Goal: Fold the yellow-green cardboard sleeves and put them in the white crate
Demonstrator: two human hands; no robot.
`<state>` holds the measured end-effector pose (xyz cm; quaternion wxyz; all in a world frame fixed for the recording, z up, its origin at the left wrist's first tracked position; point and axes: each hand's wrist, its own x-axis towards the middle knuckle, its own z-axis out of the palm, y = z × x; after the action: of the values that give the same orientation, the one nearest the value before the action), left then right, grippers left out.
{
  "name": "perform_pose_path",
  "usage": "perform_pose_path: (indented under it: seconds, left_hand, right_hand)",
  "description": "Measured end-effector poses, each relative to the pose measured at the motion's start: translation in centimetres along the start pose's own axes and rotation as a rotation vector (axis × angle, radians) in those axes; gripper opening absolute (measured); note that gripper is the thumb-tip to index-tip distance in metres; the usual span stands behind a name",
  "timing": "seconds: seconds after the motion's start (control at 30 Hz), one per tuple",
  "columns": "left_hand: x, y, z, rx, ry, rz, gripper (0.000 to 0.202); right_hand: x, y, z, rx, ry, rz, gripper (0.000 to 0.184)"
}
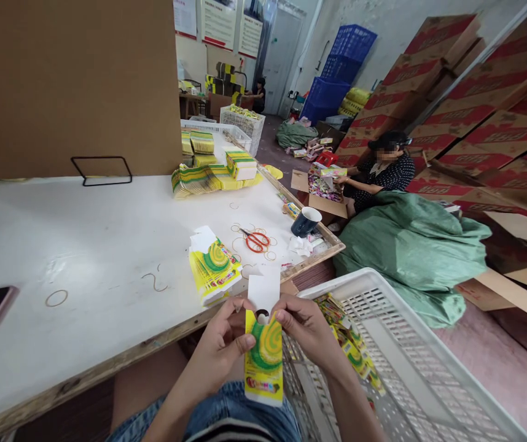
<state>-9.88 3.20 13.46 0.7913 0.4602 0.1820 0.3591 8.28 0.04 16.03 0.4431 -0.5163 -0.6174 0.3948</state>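
Note:
A yellow and green printed carton (pixel 264 356) hangs upright above my lap, its white top flap raised. My left hand (pixel 226 337) grips its left edge near the top, thumb on the printed front. My right hand (pixel 307 328) pinches the upper right corner beside the opening. A dark round shape shows in the opening; what it is I cannot tell. Close by, on the table edge, lies a fanned pile of similar flat cartons (pixel 215 267). To the right of my lap is a white plastic crate (pixel 397 344) with several cartons inside.
Scissors (pixel 257 241) with orange handles lie among rubber bands on the white table (pixel 97 245). A dark mug (pixel 306 222) stands at the table's right corner. Bundled cartons (pixel 217 175) sit farther back. A seated person (pixel 386 169) handles things over an open box (pixel 323 190).

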Motion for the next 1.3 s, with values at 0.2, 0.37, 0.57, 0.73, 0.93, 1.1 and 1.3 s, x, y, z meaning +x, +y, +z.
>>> perform_pose_path:
  seconds: [0.2, 0.37, 0.57, 0.73, 0.93, 1.1, 1.3]
  left_hand:
    - [0.1, -0.4, 0.1, -0.047, -0.014, -0.076, 0.067]
    - [0.3, -0.5, 0.2, 0.281, 0.093, -0.008, 0.04]
    - [0.4, -0.9, 0.6, 0.35, 0.122, -0.018, 0.042]
    - [0.5, -0.8, 0.7, 0.205, 0.123, -0.036, 0.047]
    - [0.4, -1.1, 0.3, 0.224, 0.148, -0.013, 0.044]
    - [0.6, -0.9, -0.3, 0.215, 0.207, -0.029, 0.041]
    - [0.3, -2.5, 0.5, 0.228, 0.139, -0.079, 0.044]
  right_hand:
    - [0.1, 0.5, -0.2, -0.118, 0.155, -0.03, 0.019]
    - [-0.1, 0.6, -0.7, -0.06, 0.231, 0.075, 0.027]
    - [-0.3, -0.2, 0.0, -0.091, -0.007, 0.28, 0.027]
    - [-0.1, -0.1, 0.7, -0.41, 0.071, 0.206, 0.029]
    - [-0.2, 0.3, 1.4, -0.441, 0.092, 0.225, 0.033]
    - [-0.3, 0.8, 0.5, -0.265, 0.049, 0.127, 0.024]
    - [-1.3, 1.5, 0.5, 0.054, 0.121, 0.149, 0.016]
